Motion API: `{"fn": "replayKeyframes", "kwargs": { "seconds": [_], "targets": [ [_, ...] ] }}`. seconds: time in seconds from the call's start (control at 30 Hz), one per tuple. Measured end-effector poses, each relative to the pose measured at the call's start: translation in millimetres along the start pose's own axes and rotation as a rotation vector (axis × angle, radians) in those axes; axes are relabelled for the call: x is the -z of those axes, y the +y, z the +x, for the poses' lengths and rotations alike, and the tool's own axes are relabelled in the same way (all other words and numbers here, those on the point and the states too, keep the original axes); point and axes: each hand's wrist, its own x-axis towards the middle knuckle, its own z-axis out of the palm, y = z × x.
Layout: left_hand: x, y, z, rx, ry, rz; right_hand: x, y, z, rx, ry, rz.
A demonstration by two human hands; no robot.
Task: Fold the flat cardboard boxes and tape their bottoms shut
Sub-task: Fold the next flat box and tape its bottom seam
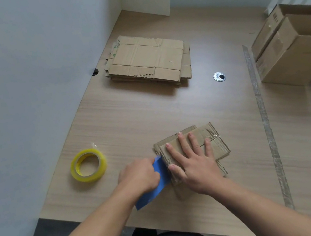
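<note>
Evidently mid-taping: the right hand (197, 169), fingers spread, presses the small brown cardboard box (215, 144) flat on the pale wooden table (150, 114) while the left hand (139, 175) grips a flat blue plastic tool (160, 187) at its left edge, which likely calls next for a steady stroke.

Wood desk (130, 122) w/ metal grommet (219, 76), prob. cable port

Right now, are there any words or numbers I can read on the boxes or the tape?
Nothing here can be read.
On the stack of flat boxes: green print at its left edge, too blurred.
On the assembled boxes at right: dark marks, too small and blurred.
On the tape roll, the small box under the right hand, the blue tool in the left hand: no print shows.
</note>
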Motion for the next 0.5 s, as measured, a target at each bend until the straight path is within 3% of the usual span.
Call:
{"fn": "replayKeyframes", "kwargs": {
  "seconds": [0.17, 0.5],
  "targets": [
    [0.8, -15.8, -7.1, 0.007, -0.006, -0.067, 16.5, 1.5, 1.6, 0.020, -0.018, 0.030],
    [6.0, -43.5, -20.0, 0.048, 0.041, -0.150, 16.8, -4.8, -3.0, -0.134, 0.128, 0.046]
  ]
}}
